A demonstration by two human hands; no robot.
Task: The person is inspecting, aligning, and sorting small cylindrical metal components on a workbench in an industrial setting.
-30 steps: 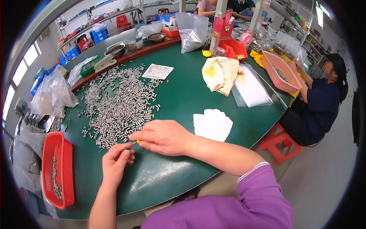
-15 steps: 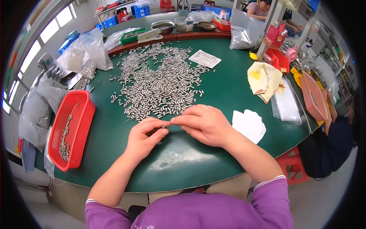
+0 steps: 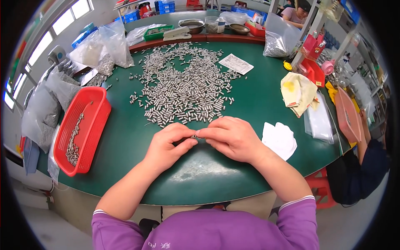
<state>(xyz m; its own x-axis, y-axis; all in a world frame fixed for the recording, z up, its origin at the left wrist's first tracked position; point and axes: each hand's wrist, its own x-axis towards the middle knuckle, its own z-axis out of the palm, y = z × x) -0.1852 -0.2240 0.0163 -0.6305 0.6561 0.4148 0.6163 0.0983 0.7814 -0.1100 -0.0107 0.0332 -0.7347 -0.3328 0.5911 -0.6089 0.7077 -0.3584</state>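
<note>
My left hand (image 3: 168, 143) pinches a small metal sleeve (image 3: 194, 136) between thumb and forefinger, its round open end facing me. Against its far side come the fingertips of my right hand (image 3: 234, 138). The right fingers are closed, and whatever they may hold is too small and covered to make out. Just beyond both hands spreads a big loose pile of short silvery metal cylinders (image 3: 183, 93) on the green table (image 3: 200, 175). To the left, a red plastic basket (image 3: 98, 129) contains several similar small metal pieces.
Clear bags of metal parts (image 3: 43, 112) crowd the left edge. On the right lie a white cloth (image 3: 279, 139), a cream cloth (image 3: 298, 93) and plastic bags (image 3: 320, 121). A paper slip (image 3: 236, 63) lies past the pile. A co-worker's arm (image 3: 363, 133) is beside a pink basket (image 3: 348, 114).
The view has shifted, so the table's things sit further right in it. My right fingertips have drawn closer to the sleeve in my left hand.
</note>
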